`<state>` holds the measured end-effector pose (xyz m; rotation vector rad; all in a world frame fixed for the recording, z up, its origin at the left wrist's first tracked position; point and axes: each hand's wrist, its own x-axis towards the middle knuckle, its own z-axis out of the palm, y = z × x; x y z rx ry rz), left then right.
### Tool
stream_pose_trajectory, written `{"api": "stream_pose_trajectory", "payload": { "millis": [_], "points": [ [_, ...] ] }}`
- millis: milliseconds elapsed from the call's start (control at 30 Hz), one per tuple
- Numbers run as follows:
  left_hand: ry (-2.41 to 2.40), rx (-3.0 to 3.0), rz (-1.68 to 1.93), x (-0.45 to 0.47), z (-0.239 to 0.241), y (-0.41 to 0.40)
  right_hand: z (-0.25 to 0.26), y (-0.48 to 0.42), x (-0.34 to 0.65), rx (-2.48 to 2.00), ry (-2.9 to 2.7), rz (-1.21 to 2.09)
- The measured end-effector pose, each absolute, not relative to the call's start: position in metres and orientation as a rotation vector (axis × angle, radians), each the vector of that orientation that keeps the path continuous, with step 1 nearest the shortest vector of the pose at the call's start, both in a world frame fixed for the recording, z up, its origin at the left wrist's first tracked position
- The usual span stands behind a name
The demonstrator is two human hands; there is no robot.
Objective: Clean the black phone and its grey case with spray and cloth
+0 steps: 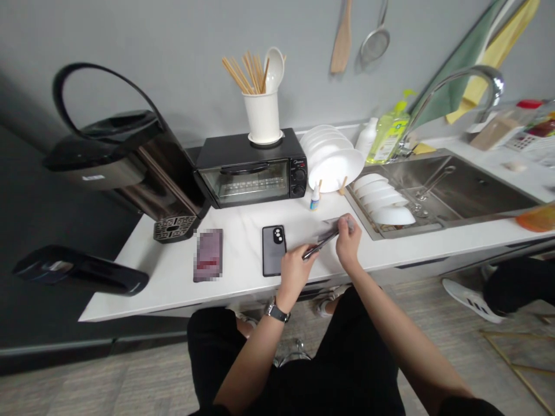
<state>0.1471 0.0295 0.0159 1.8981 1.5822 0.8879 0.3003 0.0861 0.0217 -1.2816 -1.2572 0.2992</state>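
My left hand (296, 267), with a watch on its wrist, is closed on the near end of a phone (319, 246), a thin dark slab seen almost edge-on and tilted above the counter. My right hand (348, 238) is closed at the far upper end of the phone, fingertips pinched together; whether something small is between them, I cannot tell. Behind the phone shows a greyish patch (328, 227), perhaps a thin sheet. Left of my left hand, a black-rimmed phone case (273, 251) with a greyish back lies flat. A small white bottle (314, 198) stands beyond the hands.
A blurred-out flat item (208, 255) lies farther left, near a black drinks machine (143, 167) and a dark bottle (87, 270). At the back are a toaster oven (251, 173), white plates (333, 167) and bowls (385, 202) by the sink (481, 185). Another person's shoe (470, 300) is at right.
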Motion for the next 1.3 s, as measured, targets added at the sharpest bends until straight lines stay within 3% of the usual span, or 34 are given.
{"api": "stream_pose_trajectory", "payload": {
  "millis": [200, 400, 700, 933, 1033, 1300],
  "points": [
    [1.615, 2.008, 0.794, 0.136, 0.004, 0.028, -0.012, 0.095, 0.307, -1.396, -1.195, 0.264],
    [1.618, 2.117, 0.689, 0.109, 0.005, 0.054, -0.013, 0.088, 0.297, -1.411, -1.395, 0.226],
    [1.757, 2.129, 0.429, 0.105, 0.000, 0.056, -0.008, 0.049, 0.263, -0.965, -2.392, 0.033],
    [1.591, 2.127, 0.741, 0.107, -0.001, 0.054, 0.000, 0.089, 0.313, -1.487, -1.999, -0.150],
    [1.634, 2.110, 0.709, 0.107, 0.000, 0.054, 0.004, 0.087, 0.296, -1.529, -1.885, -0.140],
    [1.763, 2.106, 0.480, 0.105, 0.001, 0.059, -0.002, 0.049, 0.264, -0.912, -2.477, -0.022]
  ]
}}
